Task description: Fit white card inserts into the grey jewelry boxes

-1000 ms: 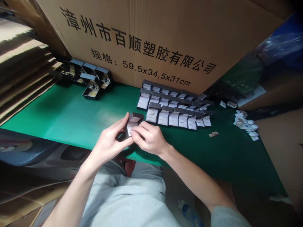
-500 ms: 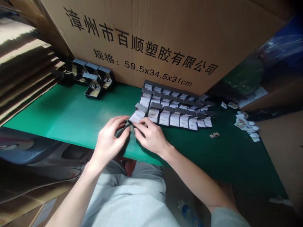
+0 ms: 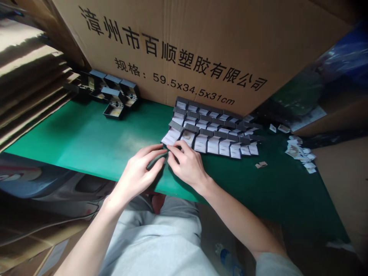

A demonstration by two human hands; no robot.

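Both my hands are at the near left corner of a grouped set of small open boxes. My left hand has its fingers stretched forward and its thumb apart, with the fingertips by the front edge of the leftmost box. That box has a dark raised lid and a white insert. My right hand lies just right of it, fingers loosely bent and apart, with fingertips at the same front edge. Behind those fingers, a neighbouring box has a small tan piece on its white insert. Neither hand visibly grips anything.
Several open dark boxes stand at the back left of the green table. A large printed carton rises behind. Small white pieces lie at the right, with tan scraps nearer. Stacked cardboard borders the left.
The leftmost box has shifted right and straightened against the front row. Both my hands have moved slightly right with it, and its lid now lines up more with the neighbouring lids.
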